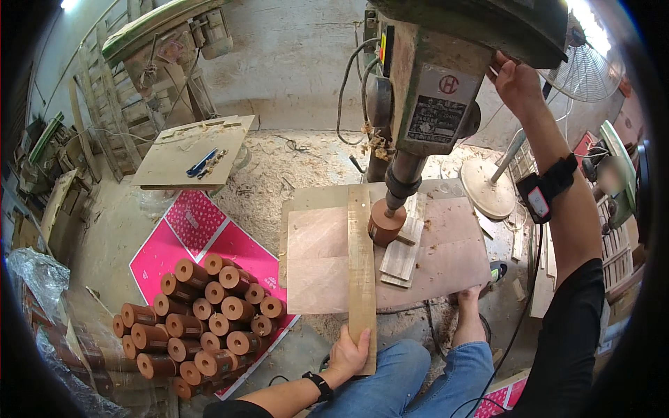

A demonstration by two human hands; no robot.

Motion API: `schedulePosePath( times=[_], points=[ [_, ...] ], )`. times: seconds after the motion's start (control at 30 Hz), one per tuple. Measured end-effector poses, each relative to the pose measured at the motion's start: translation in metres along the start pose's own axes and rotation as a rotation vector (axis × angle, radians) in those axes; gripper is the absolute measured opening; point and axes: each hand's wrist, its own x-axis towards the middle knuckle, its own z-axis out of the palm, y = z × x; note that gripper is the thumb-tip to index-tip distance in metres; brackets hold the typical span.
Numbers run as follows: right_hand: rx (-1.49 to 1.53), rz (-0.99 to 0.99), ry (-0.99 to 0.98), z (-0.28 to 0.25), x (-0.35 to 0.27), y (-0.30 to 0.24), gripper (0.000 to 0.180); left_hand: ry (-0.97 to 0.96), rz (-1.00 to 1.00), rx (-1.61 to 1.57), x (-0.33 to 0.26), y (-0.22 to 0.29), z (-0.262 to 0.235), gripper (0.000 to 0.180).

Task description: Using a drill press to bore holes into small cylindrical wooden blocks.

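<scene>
My left hand (348,354) is closed around the near end of a long flat wooden strip (362,265), thumb on top. The strip lies across a plywood board (318,261) on the drill press table. Beside its far part stands a reddish-brown cylinder (387,226), upright under the drill press chuck (403,174); the bit meets its top. Short wooden slats (404,254) lie against the cylinder's right side. My right hand (517,82) is raised to the right side of the drill press head (442,90), fingers curled; what they grip is hidden behind the head.
Many bored brown cylinders (209,320) are piled at the left on pink printed cardboard (157,254). A side board (198,153) holds a blue-handled tool (202,162). Shavings (272,167) cover the floor behind. A fan stand (488,188) rises at the right; a cable (533,292) hangs near my right arm.
</scene>
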Motion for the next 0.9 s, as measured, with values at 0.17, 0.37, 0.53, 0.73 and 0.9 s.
schedulePosePath(
  times=[0.17, 0.37, 0.53, 0.73, 0.9],
  points=[
    [0.000, -0.041, -0.118, -0.010, -0.014, -0.027, 0.036, -0.003, 0.002, 0.021, 0.000, 0.000, 0.001, 0.063],
    [-0.152, -0.049, -0.225, -0.009, -0.030, -0.043, 0.033, 0.045, 0.067, 0.000, -0.002, 0.003, 0.000, 0.060],
    [-0.123, -0.057, -0.296, -0.007, -0.061, -0.059, 0.037, 0.064, 0.053, 0.021, -0.001, 0.002, 0.001, 0.058],
    [-0.169, -0.137, -0.187, 0.003, -0.082, -0.057, 0.049, 0.116, 0.073, 0.026, -0.003, 0.006, 0.000, 0.053],
    [-0.384, -0.268, -0.087, 0.010, -0.082, -0.047, 0.056, 0.079, 0.038, 0.034, -0.003, 0.010, -0.004, 0.054]
  ],
)
